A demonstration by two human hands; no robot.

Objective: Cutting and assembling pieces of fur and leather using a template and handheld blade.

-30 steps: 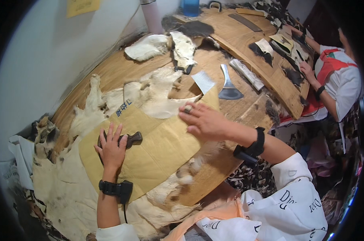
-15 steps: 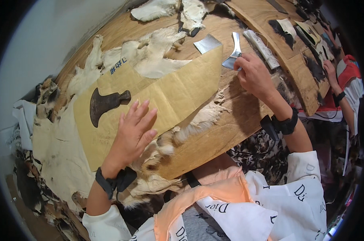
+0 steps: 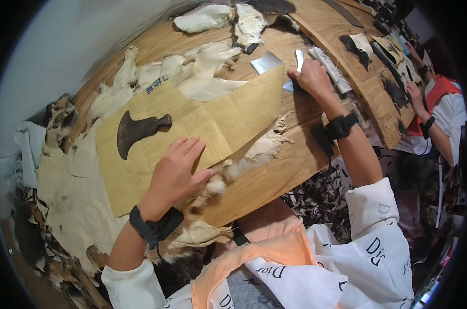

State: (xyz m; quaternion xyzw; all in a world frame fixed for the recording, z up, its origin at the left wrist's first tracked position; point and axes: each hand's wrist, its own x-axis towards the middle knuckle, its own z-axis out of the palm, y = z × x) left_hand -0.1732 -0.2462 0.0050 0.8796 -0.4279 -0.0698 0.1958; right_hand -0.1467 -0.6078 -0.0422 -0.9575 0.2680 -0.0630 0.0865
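Observation:
My left hand (image 3: 176,170) lies flat with outstretched fingers on a large yellow paper pattern (image 3: 228,123), near its lower edge. Beside it, a dark half-moon knife (image 3: 135,131) rests on the paper. The pattern lies over a pale animal hide (image 3: 71,177), fur showing along the edge. Past the pattern's pointed right end, my right hand (image 3: 315,77) is closed over a shiny flared metal blade (image 3: 299,57). Its fingers hide the middle of the blade. A small silvery sheet (image 3: 267,63) lies by the pattern's upper edge.
A white thread-wrapped roll (image 3: 332,71) lies right of my right hand, along a raised wooden bar (image 3: 367,95). More pelt pieces (image 3: 203,18) lie at the far edge. Another person's hand (image 3: 414,97) is at the right. Fur scraps (image 3: 321,193) lie below the table (image 3: 274,188).
My right hand has moved farther over the metal blade, covering more of it. My left hand has slid slightly right and down along the paper, away from the dark knife. The view has shifted slightly.

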